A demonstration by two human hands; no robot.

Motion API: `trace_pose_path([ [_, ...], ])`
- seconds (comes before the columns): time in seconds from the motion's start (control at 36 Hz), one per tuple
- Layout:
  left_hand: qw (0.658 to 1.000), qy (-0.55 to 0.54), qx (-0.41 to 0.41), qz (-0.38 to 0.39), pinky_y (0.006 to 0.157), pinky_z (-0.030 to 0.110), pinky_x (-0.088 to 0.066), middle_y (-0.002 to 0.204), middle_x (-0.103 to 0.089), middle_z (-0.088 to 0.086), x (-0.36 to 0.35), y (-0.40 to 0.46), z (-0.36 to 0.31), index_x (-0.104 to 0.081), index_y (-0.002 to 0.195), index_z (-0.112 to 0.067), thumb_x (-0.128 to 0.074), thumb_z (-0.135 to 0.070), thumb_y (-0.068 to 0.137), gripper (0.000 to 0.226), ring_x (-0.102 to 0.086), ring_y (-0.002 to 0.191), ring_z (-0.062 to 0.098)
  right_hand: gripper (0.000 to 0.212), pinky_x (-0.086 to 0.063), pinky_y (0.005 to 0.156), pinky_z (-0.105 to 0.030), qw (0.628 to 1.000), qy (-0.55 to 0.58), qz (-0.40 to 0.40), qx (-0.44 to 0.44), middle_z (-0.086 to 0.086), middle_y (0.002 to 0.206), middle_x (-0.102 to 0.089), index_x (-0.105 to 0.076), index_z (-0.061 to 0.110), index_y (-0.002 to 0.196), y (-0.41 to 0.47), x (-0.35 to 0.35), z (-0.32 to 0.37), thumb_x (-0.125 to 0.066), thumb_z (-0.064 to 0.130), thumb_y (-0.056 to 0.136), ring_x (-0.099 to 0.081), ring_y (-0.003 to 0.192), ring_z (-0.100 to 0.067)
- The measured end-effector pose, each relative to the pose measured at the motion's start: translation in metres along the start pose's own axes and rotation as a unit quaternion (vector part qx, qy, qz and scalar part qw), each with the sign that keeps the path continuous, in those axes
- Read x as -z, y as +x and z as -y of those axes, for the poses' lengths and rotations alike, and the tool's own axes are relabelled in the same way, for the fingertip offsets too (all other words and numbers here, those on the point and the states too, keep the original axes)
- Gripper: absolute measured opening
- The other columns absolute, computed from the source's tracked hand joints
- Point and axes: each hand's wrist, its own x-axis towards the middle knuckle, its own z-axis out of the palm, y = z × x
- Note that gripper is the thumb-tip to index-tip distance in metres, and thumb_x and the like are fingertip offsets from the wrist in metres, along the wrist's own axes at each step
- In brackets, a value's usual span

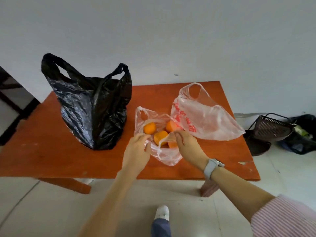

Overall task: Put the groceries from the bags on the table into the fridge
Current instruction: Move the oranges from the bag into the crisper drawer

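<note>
Oranges [150,128] sit inside a small clear plastic bag [168,155] near the front middle of the orange-red table [42,151]. Four fruits show through the open mouth: one at left, one at the back right partly behind plastic, one in the centre, and one at the front edge partly covered by the right hand.

Left hand [136,149]: fingers curled round the bag's left handle and rim, gripping the plastic. Right hand [186,142]: thumb and fingers pinch the bag's right rim, pulling it up into a small peak. The mouth of the bag is spread open between the two hands. A pale watch [211,167] is on the right wrist; a pink striped sleeve [282,218] covers the upper forearm.

Black plastic bag [92,106]: upright on the left half of the table, both handles standing up, contents not visible. Clear bag with red print [205,120]: lying just behind and to the right of the orange bag, overlapping its back right edge; contents cannot be told.

On the tiled floor to the right of the table: a dark slotted basket [271,128] tilted on its side, beside a dark bag [304,134]. A white shoe [161,212] shows below the table edge.
</note>
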Motion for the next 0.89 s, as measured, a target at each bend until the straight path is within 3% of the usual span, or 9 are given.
trace_pose_path([
  [0.17, 0.995, -0.010, -0.083, 0.057, 0.098, 0.024, -0.038, 0.132, -0.053, 0.003, -0.029, 0.105, 0.046, -0.052, 0.130, -0.015, -0.046, -0.009, 0.095, 0.037, -0.048, 0.122, 0.019, 0.027, -0.044, 0.084, -0.042, 0.997, -0.044, 0.030, -0.052, -0.014, 0.106, -0.065, -0.064, 0.005, 0.103, 0.085, -0.044, -0.003, -0.040, 0.016, 0.095, -0.059, 0.097, -0.030],
  [0.25, 0.980, -0.002, -0.136, 0.148, 0.106, 0.027, -0.031, 0.138, -0.049, -0.001, -0.051, 0.138, 0.069, -0.051, 0.133, -0.018, -0.045, -0.015, 0.097, 0.037, -0.039, 0.130, 0.017, 0.026, -0.038, 0.088, -0.032, 0.990, -0.106, 0.086, -0.026, -0.008, 0.117, -0.060, -0.062, 0.013, 0.110, 0.106, -0.063, -0.009, -0.042, 0.016, 0.093, -0.052, 0.110, -0.026],
  [0.42, 0.950, 0.051, -0.169, 0.256, 0.112, 0.036, -0.025, 0.150, -0.031, -0.006, -0.081, 0.175, 0.110, -0.044, 0.137, -0.025, -0.058, -0.028, 0.089, 0.050, -0.025, 0.138, 0.018, 0.060, -0.026, 0.110, -0.045, 0.925, -0.326, 0.196, 0.009, -0.001, 0.146, -0.033, -0.027, 0.028, 0.141, 0.108, -0.081, -0.036, -0.049, 0.047, 0.088, -0.030, 0.133, -0.029],
  [0.53, 0.934, 0.059, -0.160, 0.315, 0.103, 0.040, -0.039, 0.154, -0.015, -0.006, -0.092, 0.186, 0.120, -0.026, 0.145, -0.029, -0.066, -0.030, 0.083, 0.074, -0.030, 0.134, 0.025, 0.070, -0.025, 0.108, -0.046, 0.906, -0.369, 0.205, 0.019, -0.003, 0.145, -0.032, -0.021, 0.030, 0.141, 0.114, -0.081, -0.045, -0.056, 0.049, 0.084, -0.033, 0.131, -0.028],
  [0.61, 0.930, 0.128, -0.169, 0.301, 0.101, 0.043, -0.039, 0.151, -0.021, -0.004, -0.097, 0.190, 0.119, -0.019, 0.146, -0.031, -0.070, -0.029, 0.080, 0.083, -0.035, 0.129, 0.027, 0.064, -0.029, 0.103, -0.046, 0.900, -0.392, 0.188, 0.031, -0.005, 0.136, -0.042, -0.026, 0.026, 0.138, 0.119, -0.086, -0.044, -0.056, 0.043, 0.085, -0.041, 0.121, -0.030],
  [0.69, 0.931, 0.152, -0.172, 0.282, 0.101, 0.044, -0.032, 0.146, -0.032, -0.004, -0.100, 0.197, 0.117, -0.024, 0.143, -0.031, -0.071, -0.034, 0.078, 0.080, -0.034, 0.127, 0.026, 0.062, -0.031, 0.099, -0.044, 0.913, -0.368, 0.175, 0.012, -0.006, 0.131, -0.046, -0.031, 0.024, 0.135, 0.119, -0.089, -0.046, -0.056, 0.045, 0.082, -0.044, 0.116, -0.029],
  [0.78, 0.951, 0.093, -0.159, 0.250, 0.100, 0.041, -0.031, 0.141, -0.043, -0.004, -0.094, 0.199, 0.118, -0.036, 0.138, -0.031, -0.073, -0.043, 0.072, 0.077, -0.034, 0.127, 0.025, 0.066, -0.025, 0.104, -0.040, 0.951, -0.289, 0.105, -0.016, 0.000, 0.136, -0.044, -0.033, 0.029, 0.135, 0.112, -0.082, -0.043, -0.056, 0.054, 0.079, -0.039, 0.125, -0.024],
  [0.83, 0.969, -0.007, -0.141, 0.203, 0.095, 0.039, -0.034, 0.132, -0.052, -0.001, -0.083, 0.196, 0.117, -0.046, 0.131, -0.030, -0.081, -0.045, 0.063, 0.078, -0.040, 0.121, 0.026, 0.064, -0.021, 0.104, -0.019, 0.985, -0.161, 0.050, -0.046, 0.007, 0.132, -0.045, -0.033, 0.033, 0.132, 0.110, -0.071, -0.031, -0.060, 0.053, 0.077, -0.042, 0.119, -0.012],
  [0.89, 0.973, -0.117, -0.104, 0.170, 0.093, 0.040, -0.038, 0.125, -0.053, 0.003, -0.071, 0.190, 0.114, -0.050, 0.127, -0.028, -0.086, -0.038, 0.059, 0.078, -0.043, 0.119, 0.027, 0.063, -0.032, 0.086, -0.005, 0.994, 0.001, 0.017, -0.107, 0.014, 0.115, -0.049, -0.033, 0.035, 0.128, 0.109, -0.059, -0.019, -0.068, 0.042, 0.076, -0.048, 0.101, -0.004],
])
